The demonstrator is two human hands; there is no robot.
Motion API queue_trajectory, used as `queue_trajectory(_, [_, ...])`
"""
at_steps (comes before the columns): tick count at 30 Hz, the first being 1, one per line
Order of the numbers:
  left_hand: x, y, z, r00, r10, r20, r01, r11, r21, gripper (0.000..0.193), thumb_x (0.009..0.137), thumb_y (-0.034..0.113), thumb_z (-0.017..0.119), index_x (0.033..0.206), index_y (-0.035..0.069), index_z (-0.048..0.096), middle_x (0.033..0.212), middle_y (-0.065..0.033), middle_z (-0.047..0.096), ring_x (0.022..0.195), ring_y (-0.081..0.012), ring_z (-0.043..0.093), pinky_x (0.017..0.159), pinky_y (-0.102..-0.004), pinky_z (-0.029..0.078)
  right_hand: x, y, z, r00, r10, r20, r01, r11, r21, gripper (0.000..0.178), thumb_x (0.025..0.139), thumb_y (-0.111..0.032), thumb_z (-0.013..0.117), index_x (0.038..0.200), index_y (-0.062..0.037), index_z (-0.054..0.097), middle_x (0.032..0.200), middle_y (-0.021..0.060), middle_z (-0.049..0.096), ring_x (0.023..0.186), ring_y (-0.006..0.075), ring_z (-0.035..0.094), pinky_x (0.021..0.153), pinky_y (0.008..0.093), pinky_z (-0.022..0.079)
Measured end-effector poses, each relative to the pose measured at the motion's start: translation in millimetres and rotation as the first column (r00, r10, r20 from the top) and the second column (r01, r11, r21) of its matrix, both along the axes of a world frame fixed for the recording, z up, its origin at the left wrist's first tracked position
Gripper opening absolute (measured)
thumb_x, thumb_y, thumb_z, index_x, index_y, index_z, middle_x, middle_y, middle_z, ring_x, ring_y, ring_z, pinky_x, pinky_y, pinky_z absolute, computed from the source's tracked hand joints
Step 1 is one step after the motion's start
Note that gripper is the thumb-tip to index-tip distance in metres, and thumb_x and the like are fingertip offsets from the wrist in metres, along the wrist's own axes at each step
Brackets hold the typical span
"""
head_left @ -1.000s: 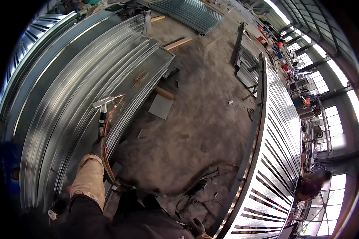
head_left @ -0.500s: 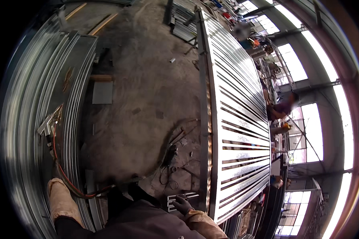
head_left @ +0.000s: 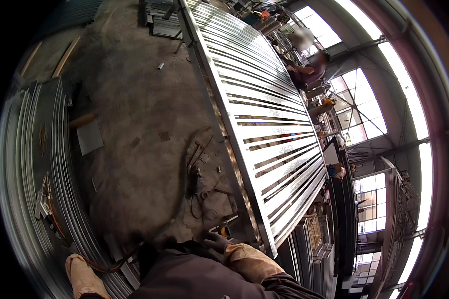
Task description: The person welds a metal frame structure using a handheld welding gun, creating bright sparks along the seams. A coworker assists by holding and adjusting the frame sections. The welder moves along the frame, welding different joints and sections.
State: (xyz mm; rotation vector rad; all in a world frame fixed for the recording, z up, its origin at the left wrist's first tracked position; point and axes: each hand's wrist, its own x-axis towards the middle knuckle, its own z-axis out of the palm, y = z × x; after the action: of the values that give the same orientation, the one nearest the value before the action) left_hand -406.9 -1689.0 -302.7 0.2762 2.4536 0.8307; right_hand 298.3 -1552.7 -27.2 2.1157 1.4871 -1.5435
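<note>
My right hand (head_left: 215,242), in a dark grey glove with a tan sleeve behind it, hangs low in front of my body with its fingers stretched out. Just past it are a small metal bar piece and a yellow-and-black thing (head_left: 225,231) too small to name. My left forearm, in a tan sleeve (head_left: 84,275), reaches down at the lower left; the fingers of that hand are hidden or too dark to make out. Close by runs an orange-and-dark hose (head_left: 107,269), leading up to a metal tool (head_left: 43,204) that lies on the stacked long metal profiles (head_left: 71,172).
A large slatted metal frame (head_left: 279,144) on a raised support fills the right side. Cables and loose parts (head_left: 197,192) lie on the concrete floor, with a flat grey plate (head_left: 90,137) farther left. A person (head_left: 309,72) is at the frame's far side.
My view has turned to the right, so the frame and profiles appear shifted left and tilted. My right hand has moved slightly left and closer to my body.
</note>
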Motion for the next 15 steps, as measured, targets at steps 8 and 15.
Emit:
queue_trajectory(8, [54,26,30,0.945,-0.076,-0.318,-0.060,0.916,-0.397,0.072,0.088,0.044,0.062,0.144,0.007,0.037,0.146,-0.0187,0.036,0.131,-0.0343,0.040,0.108,-0.0457,0.034,12,-20,21,0.996,-0.071,0.046,0.072,0.997,-0.025,0.074,0.085,-0.041,0.067,0.142,-0.0007,0.042,0.133,0.0183,0.056,0.125,0.0263,0.054,0.104,0.0344,0.042])
queue_trajectory(15, [230,103,74,0.869,-0.489,-0.080,0.492,0.829,0.265,0.046,0.097,0.024,0.056,0.137,0.003,0.049,0.133,-0.0185,0.056,0.122,-0.0326,0.053,0.101,-0.0378,0.043,73,-72,-10,0.980,-0.190,-0.064,0.195,0.977,0.086,0.072,0.082,-0.043,0.065,0.137,0.0007,0.048,0.121,0.0190,0.064,0.117,0.0292,0.059,0.099,0.0359,0.045])
